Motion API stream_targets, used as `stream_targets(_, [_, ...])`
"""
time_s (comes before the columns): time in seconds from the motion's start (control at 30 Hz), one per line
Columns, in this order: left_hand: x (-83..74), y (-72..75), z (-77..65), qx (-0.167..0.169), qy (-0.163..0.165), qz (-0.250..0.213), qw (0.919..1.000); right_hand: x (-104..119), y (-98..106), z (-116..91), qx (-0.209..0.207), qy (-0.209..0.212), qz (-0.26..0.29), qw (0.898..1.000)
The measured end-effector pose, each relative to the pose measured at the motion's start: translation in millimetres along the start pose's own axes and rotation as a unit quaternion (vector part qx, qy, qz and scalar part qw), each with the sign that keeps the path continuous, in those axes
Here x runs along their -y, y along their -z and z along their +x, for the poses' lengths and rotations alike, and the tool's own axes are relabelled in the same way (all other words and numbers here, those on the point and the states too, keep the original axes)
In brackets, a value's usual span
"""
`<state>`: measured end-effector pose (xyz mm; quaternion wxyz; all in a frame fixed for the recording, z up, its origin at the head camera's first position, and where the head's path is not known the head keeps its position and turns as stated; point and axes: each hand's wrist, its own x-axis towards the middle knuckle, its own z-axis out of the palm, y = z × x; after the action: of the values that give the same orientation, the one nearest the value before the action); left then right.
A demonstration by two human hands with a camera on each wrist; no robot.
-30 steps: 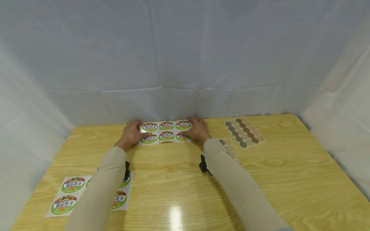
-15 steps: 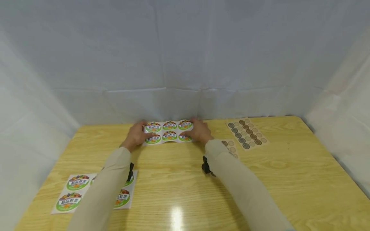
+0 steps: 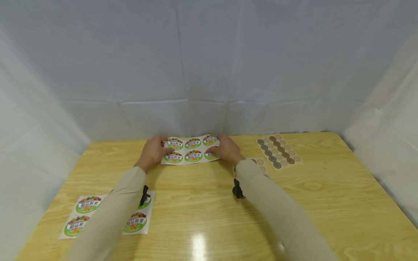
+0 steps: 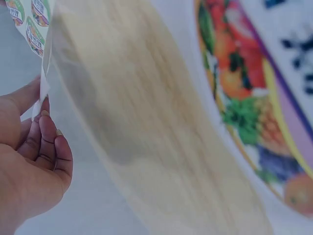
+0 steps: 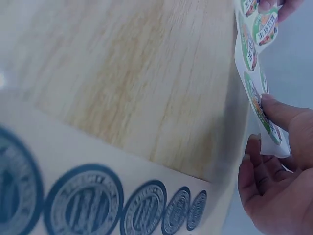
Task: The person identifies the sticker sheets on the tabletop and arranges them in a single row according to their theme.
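Note:
A white sticker sheet (image 3: 193,149) with two rows of oval fruit labels spans both hands near the table's far edge. My left hand (image 3: 152,152) pinches its left end, thumb on the printed face and fingers behind. My right hand (image 3: 229,149) pinches the right end the same way. In the right wrist view, the sticker sheet (image 5: 248,58) bows between the hands, and the right hand (image 5: 283,166) has its thumb across a label. In the left wrist view, the left hand (image 4: 36,152) grips the sheet's edge between thumb and fingers.
A second fruit-label sheet (image 3: 136,222) lies at the front left, partly under the left sleeve. Two tan sheets of round stickers lie at the right: one sheet (image 3: 278,151) in full sight, the other (image 3: 261,165) partly behind the right sleeve. White cloth (image 3: 209,65) rises behind the wooden table (image 3: 196,195).
Both hands keep hold of the sticker sheet. Its lower edge, arched in the middle earlier, now looks straighter. The head view has shifted slightly, and the right forearm has moved a little to the right.

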<state>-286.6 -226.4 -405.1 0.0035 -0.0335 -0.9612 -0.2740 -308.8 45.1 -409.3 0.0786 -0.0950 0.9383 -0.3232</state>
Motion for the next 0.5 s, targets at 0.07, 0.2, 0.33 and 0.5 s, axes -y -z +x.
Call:
stream_targets(0.07, [-3.4,4.1,-1.4,-0.006,-0.010,0.002,0.9999,0.9,3.3,-2.1,-0.005,0.017,0.012,1.000])
stream_targets(0.2, [-9.1,12.3,-7.8,-0.015,-0.031,-0.005,0.9994,1.2,8.9,-11.3,-0.012,0.047,0.070,0.996])
stream_targets(0.33, [-10.8,17.1,-15.9,-0.022,-0.050,-0.021,0.9983,-5.1,10.5,-21.3,-0.017,0.057,0.135,0.989])
stream_targets(0.5, [-13.4,19.3,-32.4,-0.024,-0.059,-0.058,0.9963,-12.6,13.5,-38.5,-0.014,0.066,0.190,0.980])
